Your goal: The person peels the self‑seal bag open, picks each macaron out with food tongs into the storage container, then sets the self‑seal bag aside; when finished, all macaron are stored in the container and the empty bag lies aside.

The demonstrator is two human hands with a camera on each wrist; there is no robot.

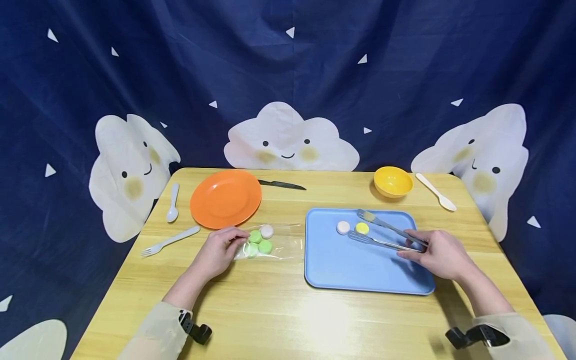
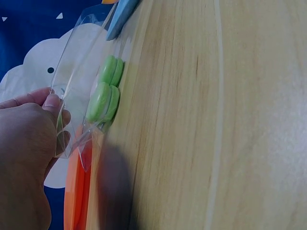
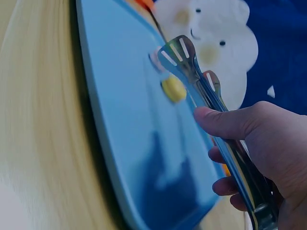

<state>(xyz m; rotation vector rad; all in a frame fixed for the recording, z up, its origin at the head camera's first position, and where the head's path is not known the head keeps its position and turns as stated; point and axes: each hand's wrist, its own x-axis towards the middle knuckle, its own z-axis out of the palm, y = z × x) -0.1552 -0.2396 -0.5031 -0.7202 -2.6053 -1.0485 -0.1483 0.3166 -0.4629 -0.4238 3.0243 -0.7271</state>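
L hand (image 1: 219,251) pinches bag (image 1: 270,242) mouth, mid tabletop w/ green macarons (image 1: 258,242) inside. R hand (image 1: 438,253) grips tongs (image 1: 386,234), tips apart over yellow macaron (image 1: 362,228) on tray (image 1: 360,275) nr right edge. Risk: hard squeeze could crush shell or flick it off tray; bag mouth may sag shut.

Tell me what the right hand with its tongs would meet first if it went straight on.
Probably the yellow macaron on the blue tray: the tongs in the right hand point at it, though their height above it is unclear.
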